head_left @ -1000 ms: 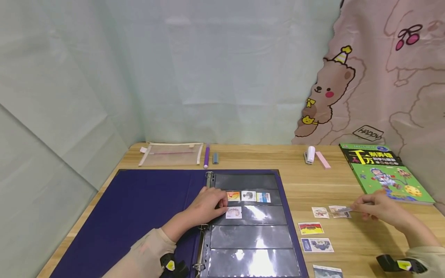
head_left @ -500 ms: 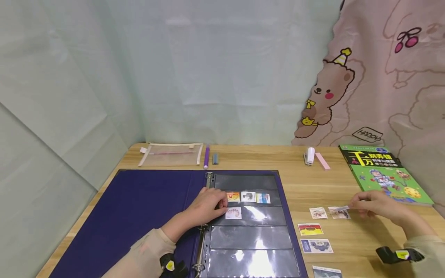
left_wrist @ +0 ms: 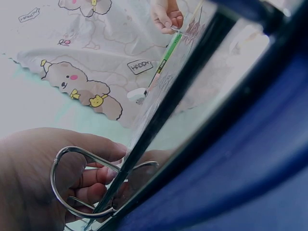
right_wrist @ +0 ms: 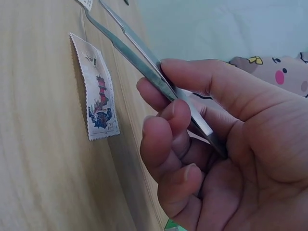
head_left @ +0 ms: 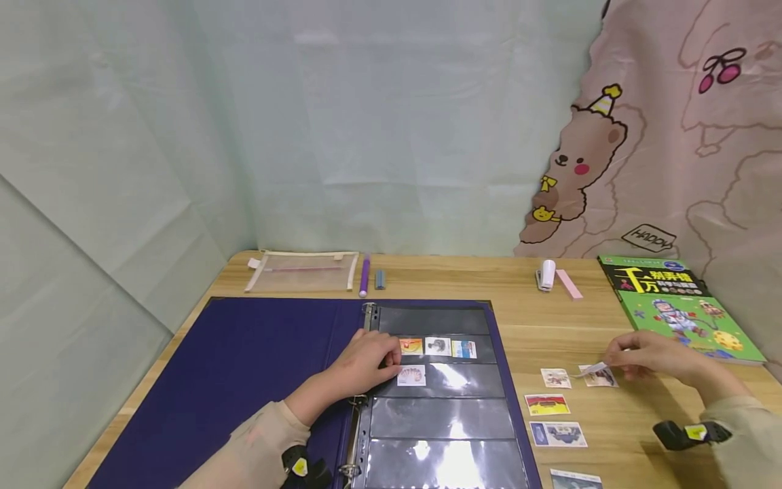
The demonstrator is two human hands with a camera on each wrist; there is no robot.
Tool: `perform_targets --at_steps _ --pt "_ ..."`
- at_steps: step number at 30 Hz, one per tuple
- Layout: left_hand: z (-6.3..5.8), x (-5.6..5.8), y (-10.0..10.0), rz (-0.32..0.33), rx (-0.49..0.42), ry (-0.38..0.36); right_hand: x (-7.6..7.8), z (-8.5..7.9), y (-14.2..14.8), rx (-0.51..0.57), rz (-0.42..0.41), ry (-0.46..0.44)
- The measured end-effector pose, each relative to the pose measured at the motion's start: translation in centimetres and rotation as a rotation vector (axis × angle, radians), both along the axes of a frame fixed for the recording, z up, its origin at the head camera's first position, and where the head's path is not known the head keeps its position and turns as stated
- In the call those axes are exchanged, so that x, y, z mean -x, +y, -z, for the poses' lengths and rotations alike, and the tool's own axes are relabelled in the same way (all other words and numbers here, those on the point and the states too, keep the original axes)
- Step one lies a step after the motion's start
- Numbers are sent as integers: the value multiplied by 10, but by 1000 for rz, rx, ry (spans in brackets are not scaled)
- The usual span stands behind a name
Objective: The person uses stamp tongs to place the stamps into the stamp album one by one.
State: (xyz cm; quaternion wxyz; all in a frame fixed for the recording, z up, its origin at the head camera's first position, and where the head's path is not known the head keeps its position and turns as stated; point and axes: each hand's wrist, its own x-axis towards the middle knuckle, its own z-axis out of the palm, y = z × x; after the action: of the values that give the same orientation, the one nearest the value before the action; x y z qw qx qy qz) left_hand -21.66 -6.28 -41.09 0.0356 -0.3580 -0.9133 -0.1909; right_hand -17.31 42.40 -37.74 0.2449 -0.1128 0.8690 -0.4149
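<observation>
My right hand [head_left: 647, 356] holds a pair of bent-tip tweezers [right_wrist: 132, 55] over the table at the right. In the head view the tweezer tips are by the right edge of a small stamp [head_left: 555, 378]. Under the tweezers lies another stamp [head_left: 601, 377], whose red and blue print shows in the right wrist view. My left hand [head_left: 364, 360] rests with loosely curled fingers on the black pocket page [head_left: 440, 418] of the open stamp album, beside the ring [left_wrist: 54, 180]. Near its fingertips a pinkish stamp [head_left: 412, 375] sits in a pocket, below a row of 3 stamps.
Right of the album lie a red-yellow stamp [head_left: 548, 405], a blue-grey stamp [head_left: 559, 434] and a grey stamp [head_left: 575, 480]. A green book [head_left: 678, 312], a small stapler [head_left: 546, 275], a purple pen [head_left: 364, 276] and a mesh pouch [head_left: 302, 272] lie farther back.
My right hand has moved a little left with the tweezers, whose tips now reach the left stamp's edge. That stamp has shifted slightly left. The left hand stays put.
</observation>
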Motion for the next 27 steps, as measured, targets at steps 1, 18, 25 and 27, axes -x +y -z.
perform_targets --at_steps 1,18,25,27 --pt "0 0 0 0 0 1 0 0 -1 2 -2 -5" --pt "1 0 0 -1 -1 2 8 0 -13 44 -74 -3" --pt "2 0 0 -3 1 0 9 2 -18 90 -77 -2" --pt "2 0 0 -2 2 0 9 3 -19 111 -73 -2"
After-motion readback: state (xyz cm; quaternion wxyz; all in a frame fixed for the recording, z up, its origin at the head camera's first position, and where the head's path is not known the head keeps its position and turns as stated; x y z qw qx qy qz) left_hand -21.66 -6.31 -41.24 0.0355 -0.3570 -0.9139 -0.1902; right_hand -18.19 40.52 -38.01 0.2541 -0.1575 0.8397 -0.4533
